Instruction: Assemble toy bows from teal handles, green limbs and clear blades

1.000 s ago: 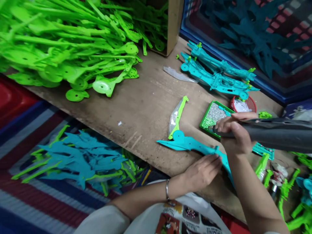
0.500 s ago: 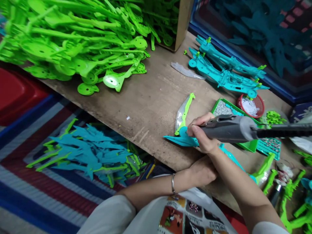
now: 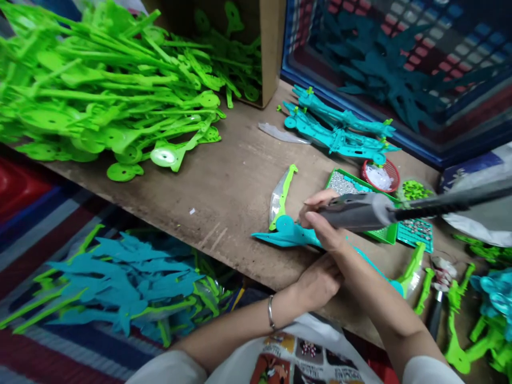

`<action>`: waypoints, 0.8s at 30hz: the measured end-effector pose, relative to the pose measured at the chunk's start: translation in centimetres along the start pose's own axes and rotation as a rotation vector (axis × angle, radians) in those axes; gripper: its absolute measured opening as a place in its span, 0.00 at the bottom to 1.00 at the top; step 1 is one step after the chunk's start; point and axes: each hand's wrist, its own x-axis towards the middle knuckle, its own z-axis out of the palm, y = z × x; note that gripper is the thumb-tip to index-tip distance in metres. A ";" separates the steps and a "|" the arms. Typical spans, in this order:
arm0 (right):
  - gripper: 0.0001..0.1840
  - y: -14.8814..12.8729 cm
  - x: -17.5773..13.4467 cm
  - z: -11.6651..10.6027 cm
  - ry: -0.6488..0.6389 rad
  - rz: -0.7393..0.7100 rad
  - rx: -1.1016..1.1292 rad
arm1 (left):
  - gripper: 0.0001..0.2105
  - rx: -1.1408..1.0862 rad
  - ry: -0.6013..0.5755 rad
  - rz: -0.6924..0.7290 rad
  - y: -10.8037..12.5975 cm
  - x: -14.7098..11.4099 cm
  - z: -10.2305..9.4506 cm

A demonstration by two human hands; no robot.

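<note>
The desk (image 3: 236, 154) has its near edge slanting down from the left end to the person's shirt (image 3: 300, 362), and brown wood shows in a wide strip between the big green heap (image 3: 104, 101) on the left and the green-and-clear piece (image 3: 282, 197) in the middle, with a small white scrap (image 3: 192, 211) on it. Toward the far edge stand a brown box (image 3: 272, 58) with green parts inside and a blue crate (image 3: 424, 150) with blue parts inside, and two long blue frames (image 3: 340, 136) lie just in front of the crate. Closer in, a green tray (image 3: 393, 233) holds tiny shiny bits, a red basket (image 3: 396, 178) beside it holds white bits, and a blue-green tray (image 3: 416, 234) has more metal bits. The blue piece (image 3: 276, 237) lies on the desk close to the near edge, its round end by the bottom of the green-and-clear piece. The right hand (image 3: 323, 218) is wrapped around a dark power tool (image 3: 358, 210) above the blue piece. The left hand (image 3: 320, 282) is just beside the blue piece, fingers bent; the right arm hides the tips, so I cannot tell if they grip it.
</note>
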 end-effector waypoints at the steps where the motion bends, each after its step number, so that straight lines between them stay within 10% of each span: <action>1: 0.16 -0.5 -0.4 -1.2 0.044 -0.020 0.008 | 0.15 0.000 0.036 -0.003 0.0 0.1 -0.3; 10: 0.20 -2.0 -5.1 -12.9 0.182 0.029 -0.007 | 0.25 -0.007 0.058 -0.034 -0.2 2.2 -2.9; 18: 0.35 -5.2 -3.5 -20.6 -0.269 0.227 -0.424 | 0.31 0.031 -0.124 -0.199 -1.4 5.7 -3.5; 24: 0.12 -1.7 5.0 -24.9 0.245 0.278 -1.066 | 0.30 0.035 -0.188 -0.233 -1.2 5.3 -3.7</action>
